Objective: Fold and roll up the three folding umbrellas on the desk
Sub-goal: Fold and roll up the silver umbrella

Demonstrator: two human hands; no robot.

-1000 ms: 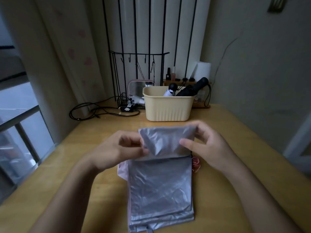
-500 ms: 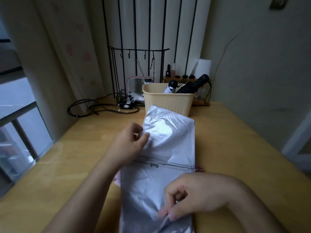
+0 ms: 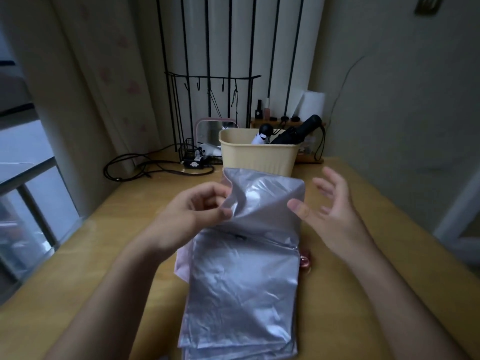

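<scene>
A silver folding umbrella (image 3: 241,289) lies flat on the wooden desk (image 3: 389,224) in front of me, its canopy panels stacked, a pink edge showing at its left. My left hand (image 3: 197,209) pinches the left edge of the raised far panel. My right hand (image 3: 330,206) hovers to the right of that panel with fingers spread, holding nothing. A black rolled umbrella (image 3: 298,132) and a white one with a black tip (image 3: 262,135) stand in the cream basket (image 3: 257,157) behind.
A black cable (image 3: 145,165) coils at the back left beside a small wire rack (image 3: 192,154). A pink-framed mirror (image 3: 207,131) and a hook stand (image 3: 207,100) stand behind the basket. A small pink-red part (image 3: 304,259) lies just right of the umbrella. A window is at the left.
My right hand has come up from the near part of the canopy and now hovers open beside the raised far panel. My left hand keeps its pinch on the panel's left edge.
</scene>
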